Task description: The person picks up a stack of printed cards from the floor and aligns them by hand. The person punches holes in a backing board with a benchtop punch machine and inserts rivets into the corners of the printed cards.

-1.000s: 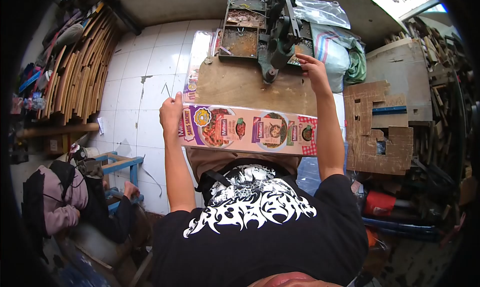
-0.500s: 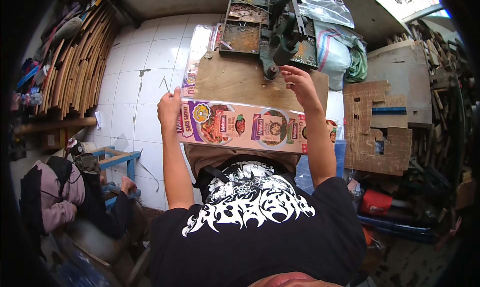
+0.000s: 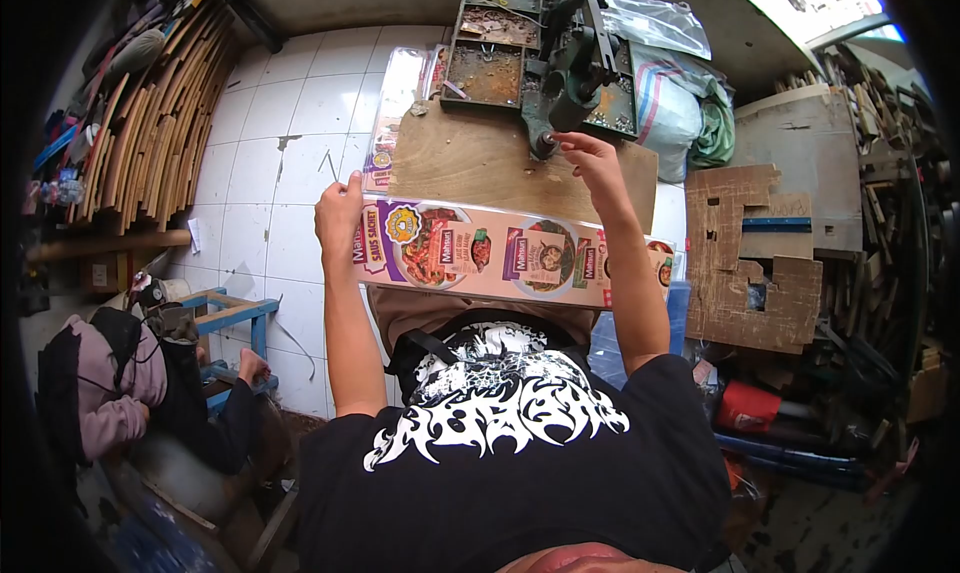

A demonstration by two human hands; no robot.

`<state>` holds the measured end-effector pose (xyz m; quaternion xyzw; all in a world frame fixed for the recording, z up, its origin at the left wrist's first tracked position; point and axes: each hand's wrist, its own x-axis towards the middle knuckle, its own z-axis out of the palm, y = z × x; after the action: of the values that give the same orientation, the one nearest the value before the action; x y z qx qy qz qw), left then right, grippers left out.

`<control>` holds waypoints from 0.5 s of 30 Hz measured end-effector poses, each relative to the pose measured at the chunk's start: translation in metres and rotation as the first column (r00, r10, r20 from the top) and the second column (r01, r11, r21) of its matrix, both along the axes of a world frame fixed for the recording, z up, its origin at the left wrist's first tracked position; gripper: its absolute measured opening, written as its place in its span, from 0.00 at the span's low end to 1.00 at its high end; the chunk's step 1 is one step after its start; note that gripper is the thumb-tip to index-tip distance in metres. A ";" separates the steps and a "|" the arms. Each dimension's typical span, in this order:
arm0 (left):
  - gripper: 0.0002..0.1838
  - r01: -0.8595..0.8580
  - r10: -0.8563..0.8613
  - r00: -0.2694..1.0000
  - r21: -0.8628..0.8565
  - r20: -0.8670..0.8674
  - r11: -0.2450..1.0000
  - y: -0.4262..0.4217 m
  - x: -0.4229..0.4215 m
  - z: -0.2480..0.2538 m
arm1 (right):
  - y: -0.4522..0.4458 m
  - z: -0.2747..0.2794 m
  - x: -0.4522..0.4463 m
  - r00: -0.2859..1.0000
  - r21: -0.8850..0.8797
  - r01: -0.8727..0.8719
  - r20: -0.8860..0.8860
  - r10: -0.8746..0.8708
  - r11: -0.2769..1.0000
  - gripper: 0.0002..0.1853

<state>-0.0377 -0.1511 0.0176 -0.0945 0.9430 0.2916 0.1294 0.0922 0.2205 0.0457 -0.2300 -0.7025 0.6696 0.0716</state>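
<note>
Nearest, at the bottom centre of the frame, a black shirt with white lettering (image 3: 500, 413) fills the view, and both bare forearms reach up from its sleeves. The left arm runs nearly straight up, and the left hand (image 3: 338, 215) is clamped on the left end of a printed strip (image 3: 500, 255), thumb uppermost, the other fingers mostly hidden. The right arm angles up and leftward above the strip's right part; the right hand (image 3: 594, 165) is bent at the wrist, index finger and thumb close to each other at a small metal post (image 3: 543, 145). Whether their tips meet, or hold anything, is too small to tell.

The strip lies crosswise in the centre, along the near edge of a wooden worktop (image 3: 465, 153). It is long, flat and glossy, peach-pink with purple and yellow at its left end, and shows bowls of food, red packets and the words "Mahsuri" and "Saus Sachet". Its face is partly covered by the right forearm.

Beyond the worktop, at top centre, stands a dark green machine (image 3: 575, 78), with a compartmented metal tray (image 3: 487, 73) around it. A striped sack (image 3: 665, 98) sits to its right.
</note>
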 end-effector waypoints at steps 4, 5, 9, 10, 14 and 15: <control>0.33 0.003 -0.003 1.000 -0.007 -0.012 1.000 -0.001 -0.002 -0.005 | -0.004 0.003 0.001 1.000 0.016 -0.013 -0.011 0.013 1.000 0.17; 0.33 0.002 -0.003 1.000 -0.004 -0.009 1.000 -0.001 -0.002 -0.005 | -0.004 0.003 0.001 1.000 0.018 0.005 -0.016 -0.005 1.000 0.17; 0.33 0.000 0.000 1.000 0.005 -0.010 1.000 -0.002 -0.002 -0.006 | -0.001 0.007 0.009 0.999 0.016 0.005 -0.036 -0.005 1.000 0.16; 0.33 0.000 0.000 1.000 0.005 -0.009 1.000 -0.002 -0.002 -0.006 | 0.000 0.008 0.013 0.999 0.016 0.005 -0.036 -0.004 1.000 0.16; 0.35 -0.004 0.004 1.000 0.033 -0.007 0.999 -0.003 -0.002 -0.001 | 0.006 0.013 0.038 0.996 0.037 0.061 -0.068 -0.059 0.997 0.14; 0.36 -0.014 0.014 1.000 0.068 0.004 0.998 -0.003 -0.002 0.000 | 0.008 0.014 0.047 0.993 0.055 0.082 -0.090 -0.077 0.995 0.14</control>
<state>-0.0399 -0.1543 0.0172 -0.0972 0.9316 0.3245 0.1320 0.1388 0.2289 0.0593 -0.2258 -0.7085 0.6547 0.1356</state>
